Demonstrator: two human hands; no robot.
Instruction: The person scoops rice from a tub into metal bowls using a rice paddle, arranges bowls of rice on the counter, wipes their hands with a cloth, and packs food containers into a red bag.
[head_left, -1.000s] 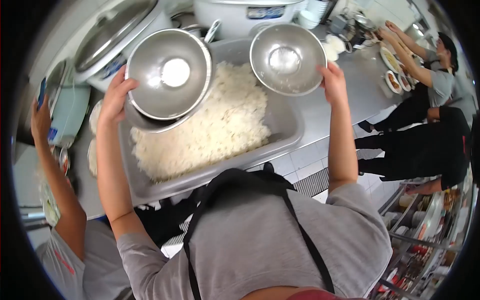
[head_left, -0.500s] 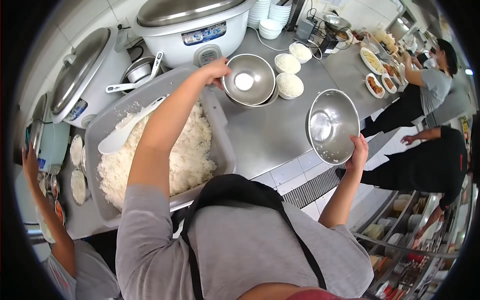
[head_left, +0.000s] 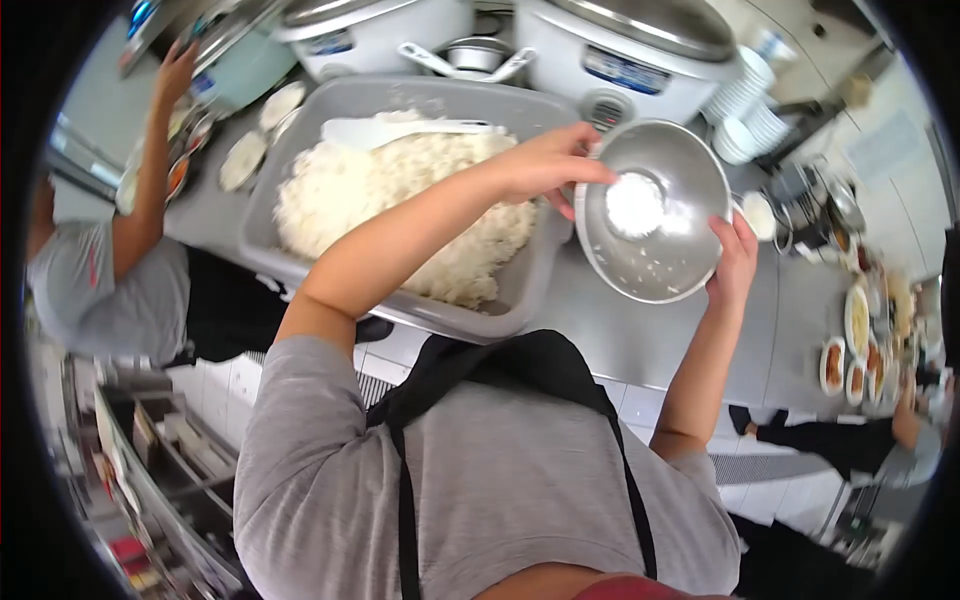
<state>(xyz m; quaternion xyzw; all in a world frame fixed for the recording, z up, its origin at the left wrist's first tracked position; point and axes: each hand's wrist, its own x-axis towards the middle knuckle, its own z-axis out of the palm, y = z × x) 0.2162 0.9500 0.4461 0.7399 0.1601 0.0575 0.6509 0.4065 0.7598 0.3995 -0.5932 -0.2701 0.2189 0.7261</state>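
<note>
Steel bowl (head_left: pixel 660 215), rt. of ctr., few grains inside; L hand (head_left: pixel 555 165) + R hand (head_left: pixel 734 255) both gripping rim. Chg.: bowls held apart 0.5 s ago, now one visible; prob. nested, underside hidden. Rice tub (head_left: pixel 540 270), upper ctr., adjacent.

The left hand (head_left: pixel 550 170) hides (partly) the bowl (head_left: pixel 660 220).

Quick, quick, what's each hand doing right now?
Left hand: fingers at the near-left rim of the metal bowl; can't tell whether it's gripping.
Right hand: closed on the bowl's right rim, holding it.
</note>
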